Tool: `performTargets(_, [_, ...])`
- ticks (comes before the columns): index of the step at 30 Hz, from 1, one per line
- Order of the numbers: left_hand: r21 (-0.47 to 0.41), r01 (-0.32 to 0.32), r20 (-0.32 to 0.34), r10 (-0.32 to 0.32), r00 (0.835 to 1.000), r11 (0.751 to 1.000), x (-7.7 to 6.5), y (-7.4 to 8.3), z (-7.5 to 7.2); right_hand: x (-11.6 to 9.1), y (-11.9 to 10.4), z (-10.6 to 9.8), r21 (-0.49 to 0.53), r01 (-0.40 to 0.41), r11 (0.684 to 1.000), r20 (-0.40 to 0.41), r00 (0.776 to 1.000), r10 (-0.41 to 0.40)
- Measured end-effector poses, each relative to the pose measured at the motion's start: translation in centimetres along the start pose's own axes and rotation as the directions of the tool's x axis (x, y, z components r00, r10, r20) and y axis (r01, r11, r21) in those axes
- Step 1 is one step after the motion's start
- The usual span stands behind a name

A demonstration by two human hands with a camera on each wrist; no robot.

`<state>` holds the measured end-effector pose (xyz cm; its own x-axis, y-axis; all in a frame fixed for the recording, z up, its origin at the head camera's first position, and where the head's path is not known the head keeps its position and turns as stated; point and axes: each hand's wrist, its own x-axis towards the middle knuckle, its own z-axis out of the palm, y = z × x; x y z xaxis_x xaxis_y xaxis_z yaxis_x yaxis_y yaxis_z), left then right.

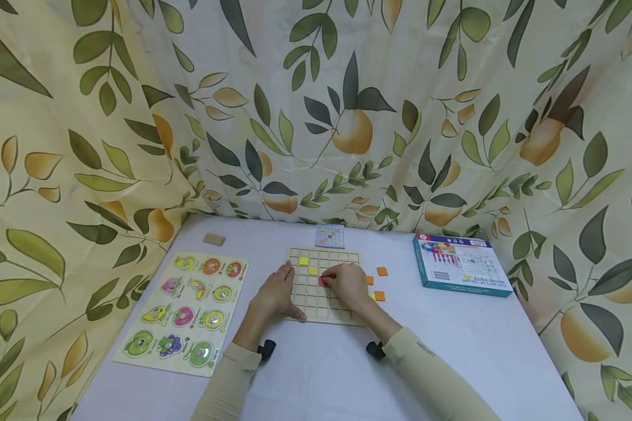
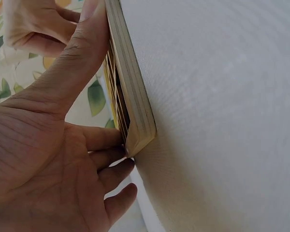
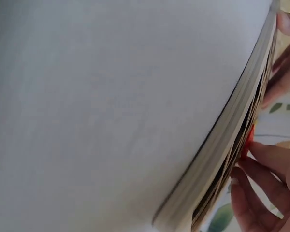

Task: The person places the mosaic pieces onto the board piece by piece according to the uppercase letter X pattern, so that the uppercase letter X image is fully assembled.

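Observation:
A wooden grid board lies on the table in front of me, with two yellow square tiles in its upper left cells. My left hand rests at the board's left side, fingers stretched along that edge. Its thumb presses on the near edge in the left wrist view. Over the middle of the grid, my right hand pinches a small red tile between thumb and fingertips. The red tile shows at the board's surface in the right wrist view, partly hidden by the fingers.
Orange tiles lie right of the board, with a bit of yellow by the right wrist. A colour pattern card sits behind it. On the left are a fruit puzzle board and a wooden block; a box lies at right.

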<state>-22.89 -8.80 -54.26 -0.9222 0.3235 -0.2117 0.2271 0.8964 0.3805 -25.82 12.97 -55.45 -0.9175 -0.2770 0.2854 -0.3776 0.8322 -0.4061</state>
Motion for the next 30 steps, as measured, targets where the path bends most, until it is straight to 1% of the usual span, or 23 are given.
performTargets(1, [0.002, 0.000, 0.001, 0.000, 1.000, 1.000, 0.0, 0.0, 0.0, 0.0, 0.0, -0.1, -0.032, 0.018, 0.999, 0.007, 1.000, -0.018])
performTargets(3, [0.003, 0.000, 0.001, 0.000, 1.000, 1.000, 0.0, 0.1, 0.0, 0.0, -0.1, -0.2, -0.065, 0.035, 0.997, 0.028, 0.999, -0.033])
performTargets(5, [0.001, -0.001, 0.001, 0.001, 1.000, 1.000, 0.0, 0.1, -0.1, -0.1, -0.1, -0.3, -0.066, 0.039, 0.997, 0.046, 0.998, -0.036])
performTargets(7, [-0.004, -0.001, 0.003, 0.001, 1.000, 1.000, 0.1, 0.1, 0.0, -0.1, -0.1, -0.5, -0.040, 0.028, 0.999, 0.054, 0.998, -0.026])
performTargets(10, [-0.011, 0.006, 0.011, -0.005, 1.000, 1.000, 0.0, 0.1, 0.0, -0.3, 0.2, -0.8, 0.033, -0.017, 0.999, 0.044, 0.999, 0.016])
performTargets(13, [-0.024, 0.016, 0.012, -0.015, 1.000, 1.000, 0.0, 0.0, 0.1, -0.6, 0.5, -1.5, 0.094, -0.062, 0.994, 0.016, 0.998, 0.060])
performTargets(18, [-0.026, 0.018, 0.008, -0.017, 1.000, 1.000, 0.0, 0.1, 0.1, -1.5, 1.4, -3.4, 0.151, -0.115, 0.982, -0.012, 0.993, 0.118])
performTargets(24, [-0.020, 0.018, 0.014, -0.018, 1.000, 1.000, -0.1, 0.2, -0.1, -2.9, 3.1, -5.2, 0.179, -0.140, 0.974, -0.015, 0.989, 0.145])
performTargets(26, [-0.021, 0.019, 0.012, -0.019, 1.000, 1.000, -0.1, 0.2, -0.1, -3.4, 3.6, -5.8, 0.174, -0.155, 0.973, 0.003, 0.988, 0.157])
performTargets(30, [-0.027, 0.019, 0.015, -0.019, 1.000, 0.999, -0.1, 0.3, -0.1, -4.6, 4.4, -6.6, 0.127, -0.216, 0.968, 0.077, 0.975, 0.208])
